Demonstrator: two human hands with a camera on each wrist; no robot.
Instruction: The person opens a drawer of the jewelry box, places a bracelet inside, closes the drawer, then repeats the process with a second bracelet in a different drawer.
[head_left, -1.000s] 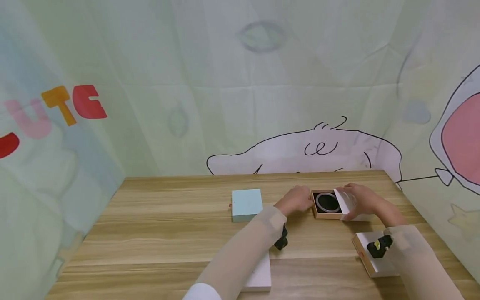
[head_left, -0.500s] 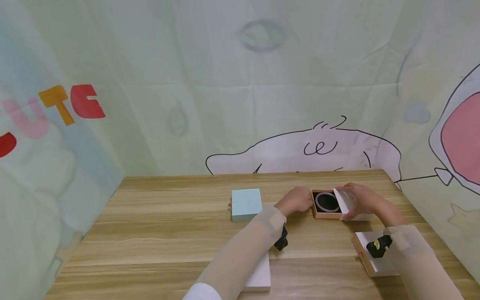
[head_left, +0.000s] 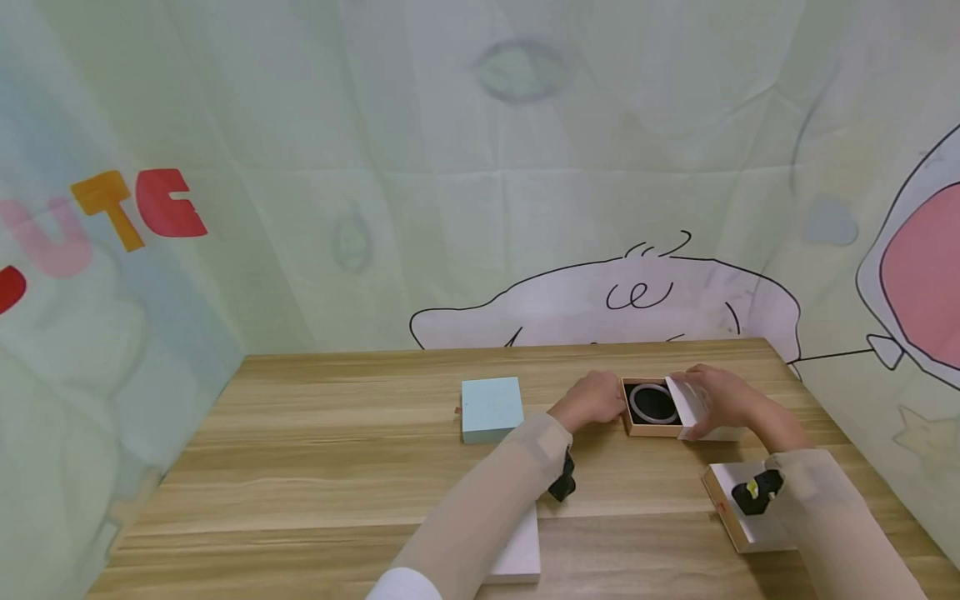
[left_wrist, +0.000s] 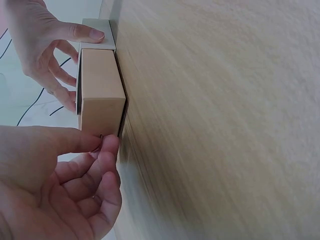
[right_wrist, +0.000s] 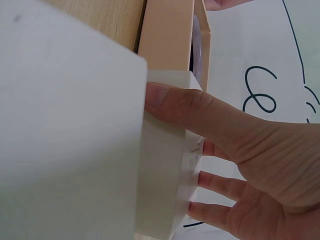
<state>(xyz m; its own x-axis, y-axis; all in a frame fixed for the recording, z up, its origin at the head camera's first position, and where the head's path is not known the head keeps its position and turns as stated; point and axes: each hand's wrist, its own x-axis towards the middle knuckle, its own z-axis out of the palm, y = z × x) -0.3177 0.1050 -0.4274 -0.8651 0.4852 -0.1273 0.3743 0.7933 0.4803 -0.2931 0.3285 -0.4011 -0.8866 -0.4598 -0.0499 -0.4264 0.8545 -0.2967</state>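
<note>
A drawer-style gift box lies at the right rear of the table, its peach drawer (head_left: 654,432) slid partly out of a white sleeve (head_left: 692,403). On the black lining inside rests a pale, round bangle (head_left: 634,410). My left hand (head_left: 592,397) is at the drawer's left end; in the left wrist view its thumb and index finger pinch a tiny dark pull tab (left_wrist: 101,136) there. My right hand (head_left: 723,400) grips the sleeve from above, thumb on the near side and fingers on the far side, as the right wrist view shows.
A light blue box (head_left: 492,402) sits left of my left hand. Another white and peach box (head_left: 731,508) lies partly under my right forearm. Beneath my left forearm shows a white box (head_left: 519,554). A printed cloth (head_left: 337,275) hangs behind the wooden table (head_left: 315,467).
</note>
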